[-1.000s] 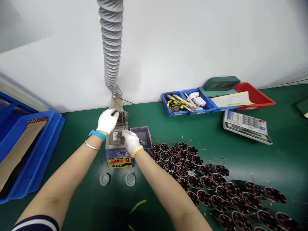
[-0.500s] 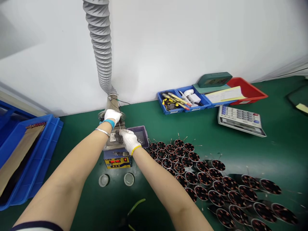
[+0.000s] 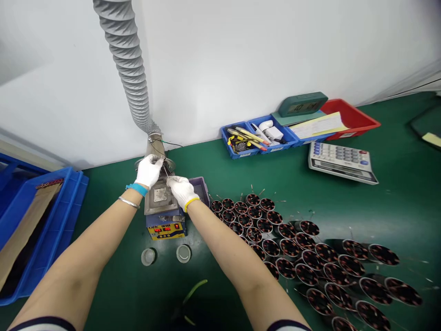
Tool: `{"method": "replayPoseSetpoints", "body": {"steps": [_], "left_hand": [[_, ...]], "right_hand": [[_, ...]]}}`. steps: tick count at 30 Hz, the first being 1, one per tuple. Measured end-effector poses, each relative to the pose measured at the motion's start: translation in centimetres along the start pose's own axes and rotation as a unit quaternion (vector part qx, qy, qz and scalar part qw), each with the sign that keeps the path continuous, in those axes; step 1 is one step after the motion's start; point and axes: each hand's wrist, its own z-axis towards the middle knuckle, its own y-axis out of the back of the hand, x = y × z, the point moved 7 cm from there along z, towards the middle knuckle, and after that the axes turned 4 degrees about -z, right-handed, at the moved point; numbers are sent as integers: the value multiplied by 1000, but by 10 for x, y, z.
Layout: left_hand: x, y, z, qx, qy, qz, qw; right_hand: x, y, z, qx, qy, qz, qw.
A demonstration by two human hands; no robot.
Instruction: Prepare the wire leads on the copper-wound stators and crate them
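My left hand (image 3: 148, 171), in a white glove, is pinched shut at the far side of a solder pot (image 3: 164, 231) with a yellow front panel and lit red digits. My right hand (image 3: 182, 190), gloved too, has its fingers closed over the pot's right side. A thin wire-like piece (image 3: 166, 171) spans the gap between both sets of fingertips, and its ends are hidden in them. On the pot's top, a square silvery molten surface (image 3: 160, 194) lies bare, nearer to me than the hands.
A ribbed exhaust hose (image 3: 129, 69) comes down behind the pot. Several dark round cans with wires (image 3: 255, 212) crowd the right. Two small cups (image 3: 183, 253) stand in front. Blue trays (image 3: 74, 197) lie left; pen bins (image 3: 237, 155), a calculator (image 3: 341, 162) and a clock (image 3: 303, 105) sit further back.
Both hands have shifted slightly; the left fingers now show a clear pinch, and the right hand has moved off the square metal surface, uncovering it. The camera view has also shifted a little.
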Motion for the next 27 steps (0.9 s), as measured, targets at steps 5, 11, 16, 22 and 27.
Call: {"method": "replayPoseSetpoints", "body": {"steps": [5,11,16,22,27], "left_hand": [[-14,6,-9,14,-76,19,997],[-13,2,-16,55,-110,52,991],[-14,4,-14,64,-160,110,979],[-10,0,-6,79,-222,155,959],[-9,-2,-2,70,-255,164,950]], "right_hand": [[29,6,10,-36,71,-36,996],[36,-6,16,-37,145,20,989],[30,-15,22,-20,137,99,985],[29,-17,27,-5,134,156,979],[27,-16,34,-21,149,146,978]]}}
